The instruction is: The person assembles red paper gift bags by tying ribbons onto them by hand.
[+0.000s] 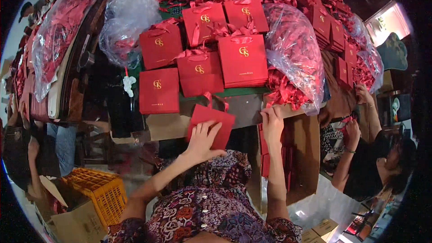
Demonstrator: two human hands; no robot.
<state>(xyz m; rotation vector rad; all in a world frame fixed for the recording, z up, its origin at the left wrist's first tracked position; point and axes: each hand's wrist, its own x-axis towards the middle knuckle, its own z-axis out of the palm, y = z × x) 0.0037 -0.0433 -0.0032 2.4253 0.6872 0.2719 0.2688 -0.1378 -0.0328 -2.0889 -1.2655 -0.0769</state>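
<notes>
In front of my body, at the near table edge, a small red paper gift bag point(221, 132) tilts with its ribbon handle upward. My left hand point(202, 141) holds it, fingers laid across its front. To the right, my right hand point(272, 123) pinches at the near edge of a heap of red ribbons point(288, 91), its fingertips on a ribbon end. That heap spills from a clear plastic bag point(294, 40). Beyond my hands, stacks of finished-looking red gift bags with gold lettering stand on the table, the closest being a left-hand stack point(159, 91) and a taller one point(243, 63).
An open cardboard box point(300, 162) with red bags inside stands below my right forearm. A yellow plastic crate point(100, 193) is at lower left. Another crumpled clear bag point(128, 22) lies far left. Co-workers sit on both sides; one's hand point(352, 134) is at right.
</notes>
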